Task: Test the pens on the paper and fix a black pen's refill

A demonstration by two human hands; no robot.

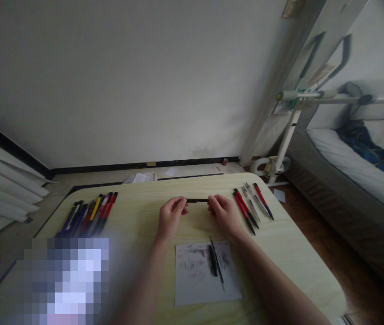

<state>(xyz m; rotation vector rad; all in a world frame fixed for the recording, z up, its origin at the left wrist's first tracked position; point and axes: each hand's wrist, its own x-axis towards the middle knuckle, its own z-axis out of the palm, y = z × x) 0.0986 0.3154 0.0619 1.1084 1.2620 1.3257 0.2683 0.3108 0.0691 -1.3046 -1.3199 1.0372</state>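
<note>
Both hands hold a slim black pen piece point(197, 200) level above the table, one at each end. My left hand point(173, 212) pinches its left end, where a narrow clip-like strip shows along the lower side. My right hand point(224, 213) has the right end between thumb and fingers. Nearer to me lies a sheet of white paper point(192, 291) covered in dark and reddish scribbles. On it rest a short black pen barrel point(213, 262) and a thin dark pen refill point(217, 266), side by side; the refill's far tip reaches the paper's upper edge.
A row of assorted pens point(92, 212) lies at the left of the table point(138, 203). To the right are several red-and-black pens point(263, 201) and clear ones point(252, 203). A pixelated bright patch covers the lower left. Beyond stand exercise equipment point(288, 135) and a sofa point(348, 180).
</note>
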